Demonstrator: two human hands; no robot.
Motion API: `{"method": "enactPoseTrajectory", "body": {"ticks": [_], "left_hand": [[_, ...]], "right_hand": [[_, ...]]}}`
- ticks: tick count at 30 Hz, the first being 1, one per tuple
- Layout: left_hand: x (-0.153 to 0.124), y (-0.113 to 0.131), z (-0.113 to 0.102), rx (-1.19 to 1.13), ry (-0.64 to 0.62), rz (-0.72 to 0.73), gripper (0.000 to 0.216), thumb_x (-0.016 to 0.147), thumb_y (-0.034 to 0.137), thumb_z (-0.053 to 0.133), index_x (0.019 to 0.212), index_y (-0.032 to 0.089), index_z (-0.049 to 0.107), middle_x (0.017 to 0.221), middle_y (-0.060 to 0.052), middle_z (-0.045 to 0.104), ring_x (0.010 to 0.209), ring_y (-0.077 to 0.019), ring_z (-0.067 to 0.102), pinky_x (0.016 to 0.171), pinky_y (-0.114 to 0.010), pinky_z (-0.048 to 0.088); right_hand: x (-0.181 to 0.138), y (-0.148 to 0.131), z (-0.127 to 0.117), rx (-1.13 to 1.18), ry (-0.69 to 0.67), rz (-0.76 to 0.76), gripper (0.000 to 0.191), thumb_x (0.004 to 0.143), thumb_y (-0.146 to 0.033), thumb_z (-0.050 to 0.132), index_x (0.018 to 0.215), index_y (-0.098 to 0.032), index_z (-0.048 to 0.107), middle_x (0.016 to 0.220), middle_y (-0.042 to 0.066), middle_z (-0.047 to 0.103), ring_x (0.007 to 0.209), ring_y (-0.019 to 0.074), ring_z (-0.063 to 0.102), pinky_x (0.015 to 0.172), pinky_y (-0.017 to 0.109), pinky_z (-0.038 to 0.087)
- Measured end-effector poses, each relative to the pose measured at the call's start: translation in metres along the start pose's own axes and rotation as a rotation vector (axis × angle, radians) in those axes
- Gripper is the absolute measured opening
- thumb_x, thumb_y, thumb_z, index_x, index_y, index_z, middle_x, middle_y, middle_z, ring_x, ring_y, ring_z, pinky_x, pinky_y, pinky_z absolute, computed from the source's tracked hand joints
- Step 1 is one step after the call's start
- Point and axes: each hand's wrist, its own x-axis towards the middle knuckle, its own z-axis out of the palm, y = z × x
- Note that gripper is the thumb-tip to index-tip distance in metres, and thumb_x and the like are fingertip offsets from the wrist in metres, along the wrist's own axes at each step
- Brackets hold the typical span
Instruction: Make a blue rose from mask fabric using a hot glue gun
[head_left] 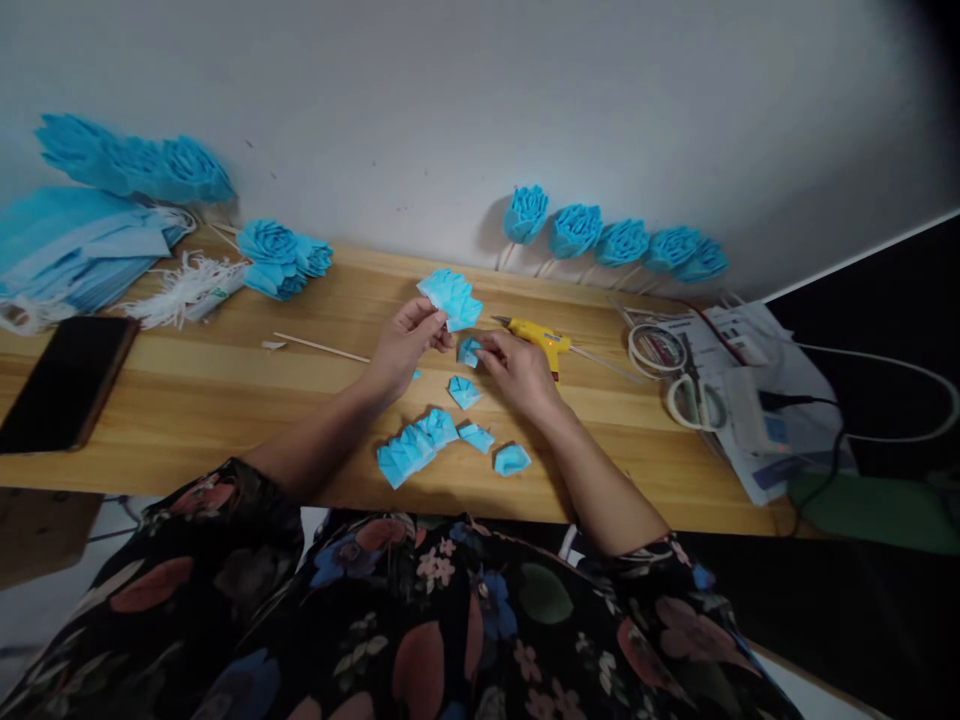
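My left hand (411, 343) pinches a fan of blue folded petals (451, 297) by its lower left edge, raised over the table. To its right, my right hand (517, 368) has its fingertips closed on a small blue folded petal (469, 351). Just below lies a loose petal (464, 392), and nearer my body are two more, a flat petal (476, 437) and a cupped petal (512, 460). A row of overlapping petals (417, 447) rests beside them. Behind my right hand sits a yellow glue gun (541, 341), its nozzle pointing left.
Finished blue flowers on sticks (576, 232) lean along the wall; more blue flowers (281, 258) lie left. A thin stick (321, 347) crosses the wooden table (330, 290). At left are face masks (82, 250), white cords (187, 290) and a phone (67, 383); at right, scissors (696, 402) and tape (657, 348).
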Motion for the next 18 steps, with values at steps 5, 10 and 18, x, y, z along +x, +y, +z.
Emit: {"method": "enactPoseTrajectory", "body": {"ticks": [5, 10, 18], "left_hand": [[-0.0009, 0.003, 0.002, -0.028, -0.001, -0.001, 0.025, 0.088, 0.034, 0.082, 0.086, 0.019, 0.062, 0.069, 0.004, 0.068, 0.061, -0.0094, 0.066, 0.063, -0.023, 0.052], [-0.0018, 0.0049, 0.0027, -0.036, 0.011, -0.056, 0.024, 0.09, 0.032, 0.082, 0.087, 0.019, 0.062, 0.071, 0.003, 0.067, 0.063, -0.0095, 0.066, 0.065, -0.023, 0.053], [-0.0045, -0.003, 0.0032, -0.14, -0.088, -0.228, 0.029, 0.08, 0.032, 0.089, 0.092, 0.017, 0.068, 0.092, -0.002, 0.074, 0.087, -0.0159, 0.071, 0.086, -0.036, 0.062]], "right_hand": [[-0.0002, 0.0, 0.0002, 0.031, 0.035, 0.003, 0.019, 0.101, -0.028, 0.057, 0.102, -0.022, 0.075, 0.095, 0.007, 0.081, 0.09, 0.025, 0.074, 0.083, 0.035, 0.053], [0.0008, -0.0009, -0.0014, -0.019, 0.027, -0.019, 0.022, 0.099, -0.03, 0.059, 0.085, -0.022, 0.074, 0.091, 0.008, 0.075, 0.088, 0.0248, 0.069, 0.084, 0.035, 0.051], [0.0016, -0.0016, 0.0026, 0.012, -0.039, 0.037, 0.019, 0.098, -0.03, 0.06, 0.089, -0.021, 0.074, 0.088, 0.007, 0.077, 0.081, 0.0229, 0.068, 0.079, 0.033, 0.048]]}}
